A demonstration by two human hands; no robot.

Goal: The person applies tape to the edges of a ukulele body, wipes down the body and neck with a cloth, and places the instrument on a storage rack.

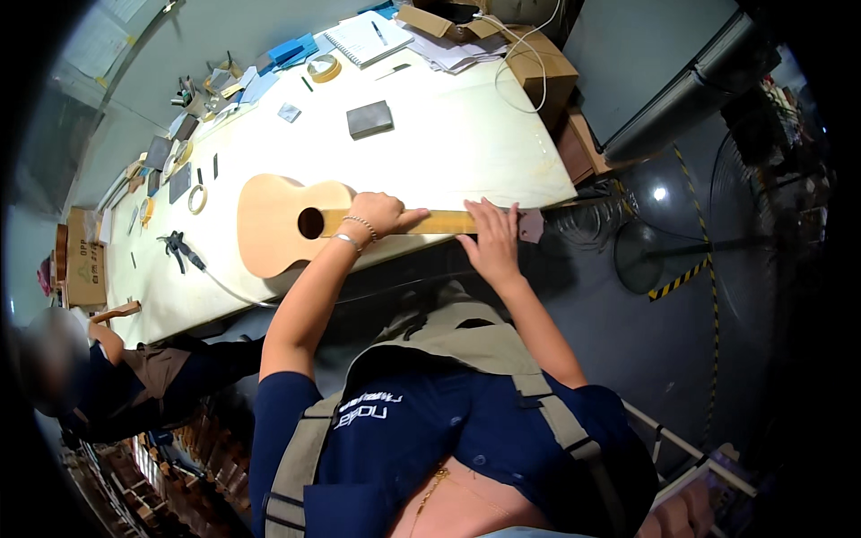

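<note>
An unfinished ukulele (273, 193) in pale wood lies face up along the table's near edge, without strings or bridge. Its body is at the left, around a dark round soundhole. The neck (439, 222) reaches right, its face yellowish, and the pinkish headstock (532, 226) juts past the edge. My left hand (377, 215), with bracelets at the wrist, is curled over the neck beside the body, thumb stretched along it. Nearer the headstock my right hand (492, 238) lies across the neck with fingers spread. What is under my palms is hidden.
On the table (430, 134) are a dark grey block (369, 120), tape rolls (324, 69), a notebook (366, 39) and a black air gun (182, 251) with a hose. Cardboard boxes (538, 72) stand back right. Another person (134, 377) works at the left end.
</note>
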